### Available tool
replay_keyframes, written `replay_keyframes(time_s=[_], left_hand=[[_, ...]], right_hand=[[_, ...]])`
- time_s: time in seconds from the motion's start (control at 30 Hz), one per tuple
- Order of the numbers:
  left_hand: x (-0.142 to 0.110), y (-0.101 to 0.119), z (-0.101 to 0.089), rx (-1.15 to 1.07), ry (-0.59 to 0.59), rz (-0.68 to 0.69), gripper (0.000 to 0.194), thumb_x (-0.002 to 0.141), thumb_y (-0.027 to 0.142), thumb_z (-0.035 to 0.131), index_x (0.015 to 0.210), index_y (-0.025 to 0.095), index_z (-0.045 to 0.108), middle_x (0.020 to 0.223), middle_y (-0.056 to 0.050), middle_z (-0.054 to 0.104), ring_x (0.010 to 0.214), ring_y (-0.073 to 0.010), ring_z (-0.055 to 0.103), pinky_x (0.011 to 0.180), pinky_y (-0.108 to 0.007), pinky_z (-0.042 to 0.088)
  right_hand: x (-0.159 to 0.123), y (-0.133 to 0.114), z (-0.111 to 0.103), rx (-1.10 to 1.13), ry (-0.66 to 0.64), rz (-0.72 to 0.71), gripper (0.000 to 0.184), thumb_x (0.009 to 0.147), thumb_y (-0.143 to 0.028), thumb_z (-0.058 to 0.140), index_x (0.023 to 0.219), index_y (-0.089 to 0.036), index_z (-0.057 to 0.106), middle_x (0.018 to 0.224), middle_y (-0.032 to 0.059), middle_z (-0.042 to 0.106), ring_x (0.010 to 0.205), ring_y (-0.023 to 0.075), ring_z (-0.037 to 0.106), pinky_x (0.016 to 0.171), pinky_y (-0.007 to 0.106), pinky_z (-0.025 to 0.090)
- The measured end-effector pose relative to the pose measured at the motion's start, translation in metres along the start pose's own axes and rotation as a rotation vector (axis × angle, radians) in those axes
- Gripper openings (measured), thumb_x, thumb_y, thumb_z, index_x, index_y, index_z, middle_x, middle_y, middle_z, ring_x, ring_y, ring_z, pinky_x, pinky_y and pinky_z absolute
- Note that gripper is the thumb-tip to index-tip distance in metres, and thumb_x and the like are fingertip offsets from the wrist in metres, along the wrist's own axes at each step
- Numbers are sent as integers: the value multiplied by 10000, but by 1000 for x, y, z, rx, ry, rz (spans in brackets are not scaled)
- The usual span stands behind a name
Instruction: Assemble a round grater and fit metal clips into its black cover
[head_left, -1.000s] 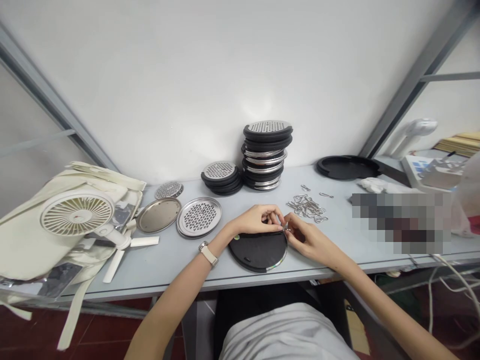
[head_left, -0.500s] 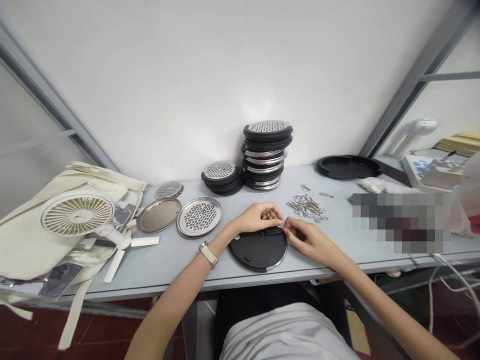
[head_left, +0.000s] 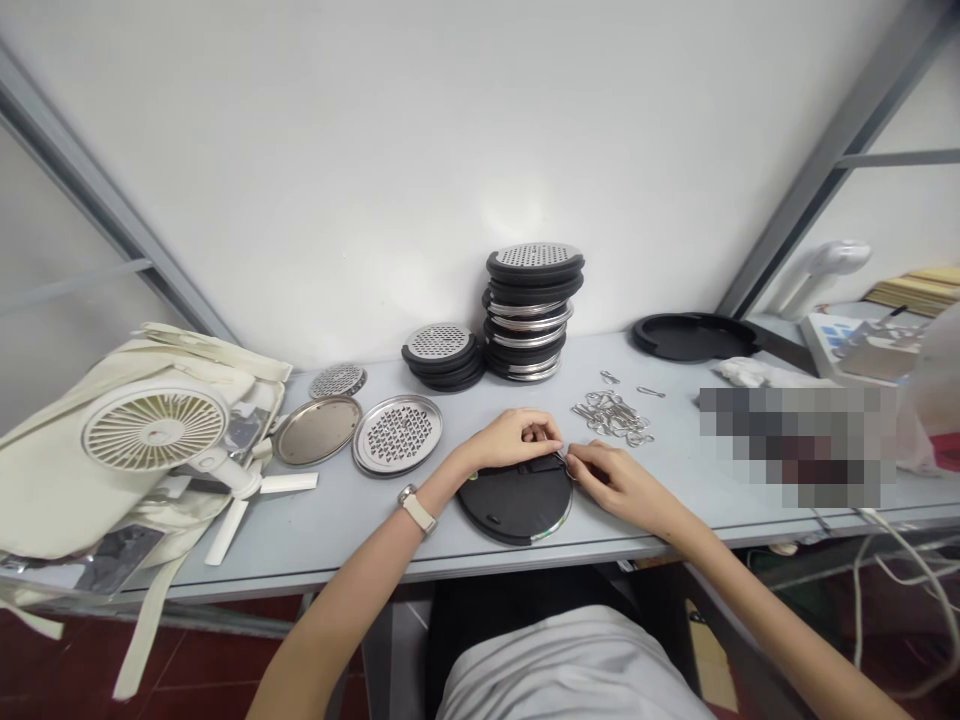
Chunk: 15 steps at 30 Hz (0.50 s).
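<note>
The left hand [head_left: 514, 438] and right hand [head_left: 611, 480] meet in a narrow pinch, together holding a small metal clip [head_left: 562, 457]. Both sit over the edge of a round black disc [head_left: 517, 505].

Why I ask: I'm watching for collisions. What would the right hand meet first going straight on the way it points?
Probably the small metal clip at its fingertips, then the left hand; the right hand is nearly touching both, though depth is hard to judge.

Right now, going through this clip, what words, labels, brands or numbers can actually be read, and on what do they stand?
None can be read: the blue-marked printed card at the far right is too small to read, and the patch in front of it is pixelated.
</note>
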<state>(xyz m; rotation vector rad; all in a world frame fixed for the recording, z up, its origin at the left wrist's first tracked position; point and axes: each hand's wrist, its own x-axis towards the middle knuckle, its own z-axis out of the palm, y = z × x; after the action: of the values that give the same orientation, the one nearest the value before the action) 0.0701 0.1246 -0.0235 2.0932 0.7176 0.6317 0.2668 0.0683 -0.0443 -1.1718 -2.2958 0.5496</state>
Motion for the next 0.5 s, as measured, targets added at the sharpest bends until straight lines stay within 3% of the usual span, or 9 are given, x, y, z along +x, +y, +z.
replay_keyframes(time_s=[0.17, 0.37, 0.5], left_hand=[[-1, 4, 0, -21, -21, -2, 321, 785, 327, 633, 1054, 163, 572, 858, -23, 610, 744, -98, 533, 630, -199, 390], [-2, 6, -1, 23, -72, 88, 357, 692, 234, 714, 1021, 168, 593, 952, -39, 611, 779, -101, 532, 695, -213, 409], [-2, 4, -1, -2, -79, 46, 369, 686, 241, 715, 1029, 171, 598, 885, -29, 590, 739, -99, 518, 684, -220, 430]], right_hand=[[-1, 3, 0, -35, -26, -14, 312, 958, -296, 346, 707, -194, 499, 637, 13, 561, 623, 166, 513, 619, 279, 379], [0, 5, 0, -35, -28, -28, 331, 946, -280, 362, 635, -202, 442, 582, -6, 507, 618, 163, 494, 609, 273, 374], [0, 5, 0, -2, -23, -28, 333, 937, -280, 380, 616, -203, 424, 568, -10, 479, 611, 158, 473, 601, 275, 372]])
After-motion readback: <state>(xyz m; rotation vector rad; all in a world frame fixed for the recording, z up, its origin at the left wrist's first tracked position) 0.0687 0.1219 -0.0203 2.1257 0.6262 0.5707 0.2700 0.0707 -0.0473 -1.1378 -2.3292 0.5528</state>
